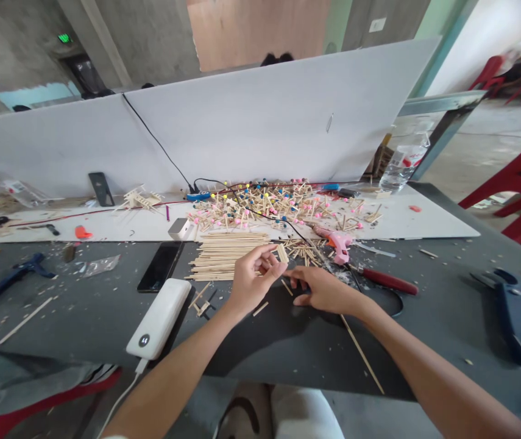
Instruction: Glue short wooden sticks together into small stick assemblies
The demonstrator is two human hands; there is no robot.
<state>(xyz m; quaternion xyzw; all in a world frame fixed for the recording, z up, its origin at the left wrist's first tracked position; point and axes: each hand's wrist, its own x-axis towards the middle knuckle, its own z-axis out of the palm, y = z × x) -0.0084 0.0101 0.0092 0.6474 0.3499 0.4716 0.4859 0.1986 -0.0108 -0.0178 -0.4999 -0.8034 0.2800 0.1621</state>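
My left hand [258,274], at the centre of the frame, pinches a small wooden piece [283,253] between thumb and fingertips, tilted upward. Just right of it, my right hand [326,289] is half curled, thumb a little apart from the forefinger; I cannot tell whether it has hold of anything. A short stick [286,288] lies by its fingertips. Behind my left hand, left of centre, is a row of sticks [223,253]; beyond that, in the upper middle, a pile of coloured-tipped sticks [264,204]. The pink glue gun [340,244] lies right of centre, near the red-handled tool [390,280]. Lower left of centre sits a white power bank [159,320], beside a black phone [159,267].
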